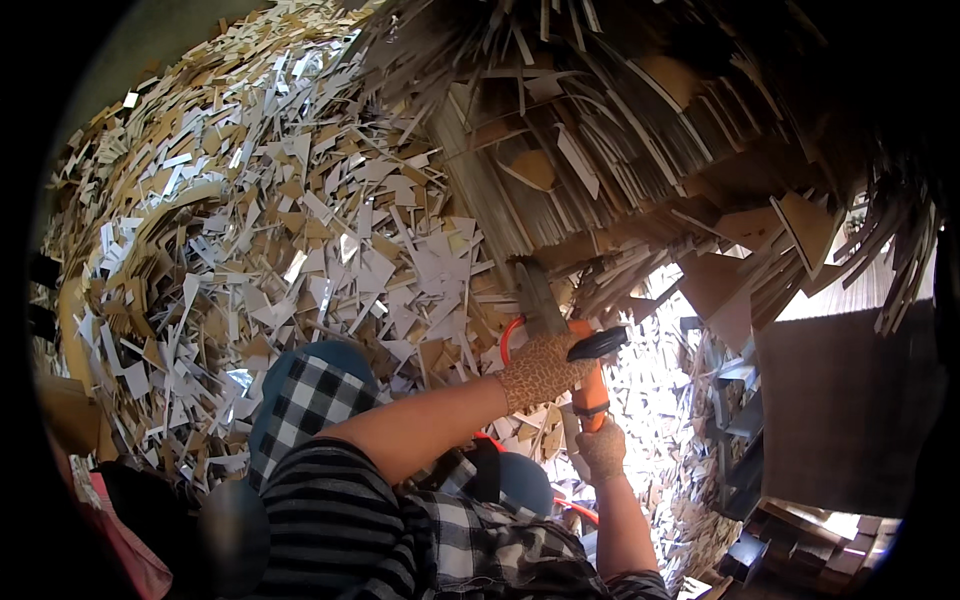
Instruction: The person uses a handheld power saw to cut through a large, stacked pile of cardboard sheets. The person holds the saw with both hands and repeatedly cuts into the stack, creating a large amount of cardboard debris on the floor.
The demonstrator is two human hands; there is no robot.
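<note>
Both of my hands are on an orange power saw (594, 388), which looks like a chainsaw. My left hand (545, 372), in a brown patterned glove, is closed round its front part beside a black grip (597, 344). Behind it, my right hand (603, 452), gloved too, is wrapped round the rear end. A flat grey bar (540, 297) reaches from the saw to the lower edge of a large stack of thin wood strips (570, 185). Whether the bar touches the stack, I cannot tell. An orange-red cable (577, 509) shows below the saw.
A deep heap of broken board offcuts (330, 220) covers the ground at left and around my legs. Splintered strips overhang at upper right. A dark brown panel (840, 400) stands at right, near a dark metal frame (740, 450). Strong sunlight falls right of the saw.
</note>
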